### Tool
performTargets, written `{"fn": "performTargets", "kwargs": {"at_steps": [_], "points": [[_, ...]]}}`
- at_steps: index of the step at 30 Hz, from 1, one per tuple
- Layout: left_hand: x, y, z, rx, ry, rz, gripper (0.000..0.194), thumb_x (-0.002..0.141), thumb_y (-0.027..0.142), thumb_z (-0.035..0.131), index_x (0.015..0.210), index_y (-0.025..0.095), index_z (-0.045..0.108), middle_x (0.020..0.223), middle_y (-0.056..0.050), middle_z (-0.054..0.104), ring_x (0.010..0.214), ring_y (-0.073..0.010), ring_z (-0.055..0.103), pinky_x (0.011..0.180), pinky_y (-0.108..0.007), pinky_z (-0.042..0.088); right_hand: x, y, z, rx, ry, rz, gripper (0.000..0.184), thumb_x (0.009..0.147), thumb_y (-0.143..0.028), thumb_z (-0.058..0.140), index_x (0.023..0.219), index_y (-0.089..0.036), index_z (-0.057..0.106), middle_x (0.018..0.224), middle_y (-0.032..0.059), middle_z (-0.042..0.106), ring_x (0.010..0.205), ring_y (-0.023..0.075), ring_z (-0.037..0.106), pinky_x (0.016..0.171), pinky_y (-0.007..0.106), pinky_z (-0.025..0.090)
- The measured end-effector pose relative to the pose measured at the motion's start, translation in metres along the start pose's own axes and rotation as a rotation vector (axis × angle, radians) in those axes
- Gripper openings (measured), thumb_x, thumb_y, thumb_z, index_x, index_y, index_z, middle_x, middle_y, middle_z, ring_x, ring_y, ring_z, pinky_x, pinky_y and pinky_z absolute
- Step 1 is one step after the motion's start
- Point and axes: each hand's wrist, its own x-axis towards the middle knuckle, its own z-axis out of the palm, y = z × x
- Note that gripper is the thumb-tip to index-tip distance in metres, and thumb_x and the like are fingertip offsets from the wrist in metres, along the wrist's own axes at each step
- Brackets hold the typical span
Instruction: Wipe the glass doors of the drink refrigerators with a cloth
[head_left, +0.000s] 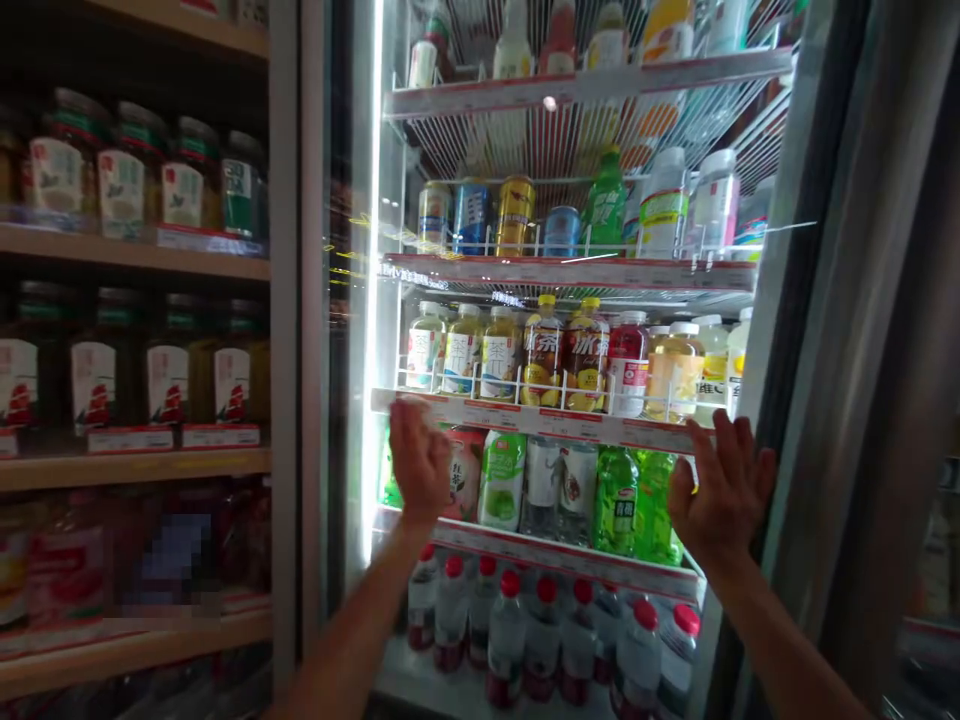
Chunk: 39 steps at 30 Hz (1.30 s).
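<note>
My left hand point(418, 458) is raised before the left part of a lit drinks fridge, level with the rail under the tea bottles point(499, 355). Motion smears its fingers, and whether anything is in them cannot be made out. On the other side, my right hand point(721, 485) holds nothing; its fingers are spread, close to the fridge's right edge. Reflections show on glass point(352, 260) in front of the shelves. Whether either palm touches that glass is unclear. Between my hands stand a green-and-white bottle point(502, 480) and green bottles point(616, 500).
Higher fridge shelves carry cans point(515, 215) and more bottles point(664, 205). Red-capped bottles point(508, 640) stand at the bottom. To the left, a wooden shelf unit point(135, 255) holds rows of jars point(58, 165). A dark metallic frame point(847, 400) runs up the right side.
</note>
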Motion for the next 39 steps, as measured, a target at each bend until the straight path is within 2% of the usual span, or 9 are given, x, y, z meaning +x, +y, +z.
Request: {"fn": "performTargets", "kwargs": {"at_steps": [4, 6, 11, 17, 23, 30, 32, 36, 39], "points": [[-0.021, 0.058, 0.018, -0.017, -0.254, 0.509, 0.058, 0.084, 0.022, 0.048, 0.138, 0.018, 0.029, 0.135, -0.01, 0.045, 0.134, -0.0211, 0.028, 0.109, -0.037, 0.029, -0.002, 0.001, -0.001, 0.014, -0.013, 0.008, 0.051, 0.084, -0.024, 0.045, 0.134, -0.02, 0.04, 0.142, 0.0121, 0.038, 0.131, 0.0291, 0.033, 0.107, 0.052, 0.022], [-0.017, 0.048, 0.011, 0.018, -0.207, 0.466, 0.057, 0.084, 0.023, 0.048, 0.138, 0.017, 0.029, 0.135, -0.012, 0.045, 0.134, -0.0216, 0.028, 0.109, -0.038, 0.028, -0.005, 0.001, -0.002, 0.021, -0.03, 0.008, 0.052, 0.084, -0.023, 0.046, 0.135, -0.02, 0.039, 0.142, 0.0118, 0.038, 0.132, 0.0285, 0.032, 0.107, 0.051, 0.022], [-0.007, -0.003, -0.007, 0.108, 0.062, -0.012, 0.056, 0.088, 0.024, 0.041, 0.14, 0.015, 0.023, 0.145, -0.015, 0.028, 0.136, -0.0236, 0.023, 0.109, -0.041, 0.026, -0.009, -0.002, -0.003, 0.013, -0.051, 0.033, 0.055, 0.083, -0.022, 0.047, 0.137, -0.021, 0.034, 0.143, 0.012, 0.036, 0.134, 0.0276, 0.029, 0.108, 0.051, 0.021], [-0.002, 0.062, 0.024, 0.03, -0.199, 0.379, 0.058, 0.085, 0.024, 0.047, 0.139, 0.02, 0.027, 0.143, -0.012, 0.035, 0.137, -0.0231, 0.022, 0.109, -0.041, 0.027, -0.007, -0.002, -0.005, 0.047, -0.025, 0.028, 0.058, 0.083, -0.021, 0.048, 0.138, -0.025, 0.033, 0.143, 0.0101, 0.036, 0.133, 0.0274, 0.03, 0.108, 0.051, 0.02], [0.057, 0.048, 0.023, 0.082, 0.07, 0.135, 0.061, 0.087, 0.02, 0.041, 0.141, 0.013, 0.014, 0.148, -0.018, 0.014, 0.138, -0.0258, 0.012, 0.11, -0.048, 0.023, -0.007, 0.001, -0.006, 0.082, -0.047, -0.018, 0.062, 0.084, -0.02, 0.046, 0.141, -0.026, 0.023, 0.145, 0.0096, 0.033, 0.133, 0.026, 0.03, 0.108, 0.051, 0.018], [0.039, 0.148, 0.078, -0.05, -0.26, 0.754, 0.052, 0.087, 0.025, 0.041, 0.136, 0.014, 0.029, 0.139, -0.009, 0.04, 0.137, -0.0205, 0.021, 0.11, -0.036, 0.029, 0.0, 0.009, -0.009, 0.095, -0.034, -0.028, 0.062, 0.085, -0.02, 0.044, 0.142, -0.024, 0.021, 0.145, 0.0101, 0.032, 0.134, 0.0251, 0.028, 0.109, 0.051, 0.018], [0.063, 0.138, 0.077, -0.033, -0.209, 0.681, 0.048, 0.088, 0.025, 0.039, 0.134, 0.015, 0.032, 0.14, -0.009, 0.04, 0.137, -0.0192, 0.021, 0.11, -0.037, 0.028, 0.012, 0.015, -0.013, 0.091, -0.025, -0.02, 0.06, 0.085, -0.021, 0.044, 0.141, -0.024, 0.024, 0.145, 0.0106, 0.032, 0.135, 0.025, 0.027, 0.109, 0.051, 0.018], [0.115, 0.096, 0.064, 0.037, 0.032, 0.186, 0.051, 0.089, 0.024, 0.033, 0.136, 0.006, 0.023, 0.145, -0.021, 0.024, 0.138, -0.0259, 0.013, 0.11, -0.05, 0.023, 0.046, 0.018, -0.011, 0.089, -0.007, 0.002, 0.056, 0.086, -0.022, 0.042, 0.14, -0.023, 0.028, 0.145, 0.0113, 0.033, 0.135, 0.0242, 0.026, 0.108, 0.05, 0.021], [0.113, 0.114, 0.071, 0.016, -0.023, 0.304, 0.052, 0.089, 0.024, 0.035, 0.137, 0.009, 0.023, 0.144, -0.016, 0.029, 0.138, -0.0216, 0.014, 0.112, -0.043, 0.023, 0.07, 0.01, 0.001, 0.071, -0.015, 0.004, 0.053, 0.086, -0.023, 0.04, 0.138, -0.022, 0.03, 0.143, 0.0111, 0.036, 0.135, 0.0231, 0.028, 0.108, 0.05, 0.02]]}}
